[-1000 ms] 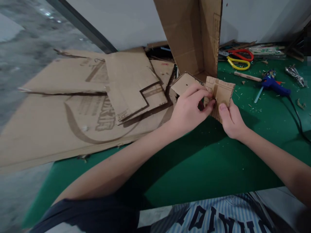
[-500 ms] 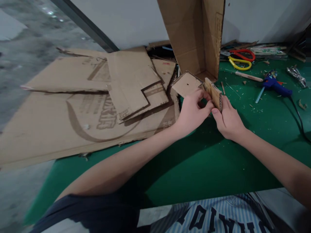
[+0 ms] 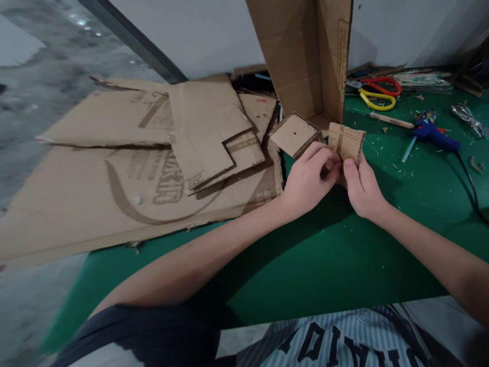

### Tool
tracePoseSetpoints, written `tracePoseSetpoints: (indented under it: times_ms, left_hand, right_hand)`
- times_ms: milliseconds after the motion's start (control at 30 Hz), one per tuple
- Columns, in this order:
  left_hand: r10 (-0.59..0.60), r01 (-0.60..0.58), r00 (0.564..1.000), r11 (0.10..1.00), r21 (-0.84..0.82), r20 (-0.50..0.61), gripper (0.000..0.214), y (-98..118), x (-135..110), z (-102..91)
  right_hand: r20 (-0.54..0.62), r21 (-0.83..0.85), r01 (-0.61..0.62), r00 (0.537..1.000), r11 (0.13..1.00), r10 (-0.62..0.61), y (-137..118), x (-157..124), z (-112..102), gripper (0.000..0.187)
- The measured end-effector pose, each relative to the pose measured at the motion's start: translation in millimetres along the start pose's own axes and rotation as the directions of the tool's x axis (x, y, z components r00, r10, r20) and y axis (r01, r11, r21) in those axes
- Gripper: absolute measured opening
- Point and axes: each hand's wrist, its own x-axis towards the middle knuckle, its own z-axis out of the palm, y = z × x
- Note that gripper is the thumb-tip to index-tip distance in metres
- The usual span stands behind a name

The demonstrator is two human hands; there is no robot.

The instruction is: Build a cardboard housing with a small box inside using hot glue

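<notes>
Between my two hands is a small piece of cardboard (image 3: 347, 140), its broad face turned toward me and its corrugated edge on the right. My right hand (image 3: 362, 187) grips it from the right, thumb pressed on its front. My left hand (image 3: 311, 173) is closed at its lower left edge, with the fingertips pinched together; what exactly lies between them is hidden. Just behind my left hand sits a small cardboard box (image 3: 296, 133) with a dark hole in its top.
A tall open cardboard box (image 3: 298, 56) stands behind. Flat cardboard sheets (image 3: 206, 127) cover the left side. To the right lie scissors (image 3: 378, 94) with red and yellow handles, a wooden-handled tool (image 3: 391, 120), a blue glue gun (image 3: 435, 135) with its cord, and scraps on the green table (image 3: 305, 275).
The small cardboard piece has turned from nearly edge-on to showing its broad face, and shifted slightly right. Both hands moved a little with it.
</notes>
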Motion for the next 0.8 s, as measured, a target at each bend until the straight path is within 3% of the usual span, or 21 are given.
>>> tracePoseSetpoints:
  times_ms: [200, 467, 633, 800]
  left_hand:
    - [0.124, -0.126, 0.992, 0.988, 0.086, 0.025, 0.027, -3.3, -6.0, 2.0]
    - [0.070, -0.083, 0.993, 0.986, 0.143, 0.095, 0.037, -1.5, -9.5, 1.4]
    - [0.043, -0.027, 0.988, 0.993, -0.112, 0.149, 0.048, -0.7, -9.4, 3.7]
    - [-0.112, 0.214, 0.961, 0.883, -0.418, 0.254, 0.049, 2.8, -6.8, 4.5]
  right_hand:
    - [-0.057, 0.114, -0.098, 0.993, 0.989, 0.105, 5.9, 0.9, -3.7, 0.063]
    - [-0.054, 0.066, -0.048, 0.997, 0.997, 0.052, 7.3, 1.8, -8.6, 0.057]
    - [-0.086, 0.041, -0.049, 0.995, 0.998, 0.052, 5.9, 3.6, -8.5, 0.060]
    - [-0.121, 0.109, -0.124, 0.983, 0.986, 0.137, 9.7, 3.6, -6.3, 0.064]
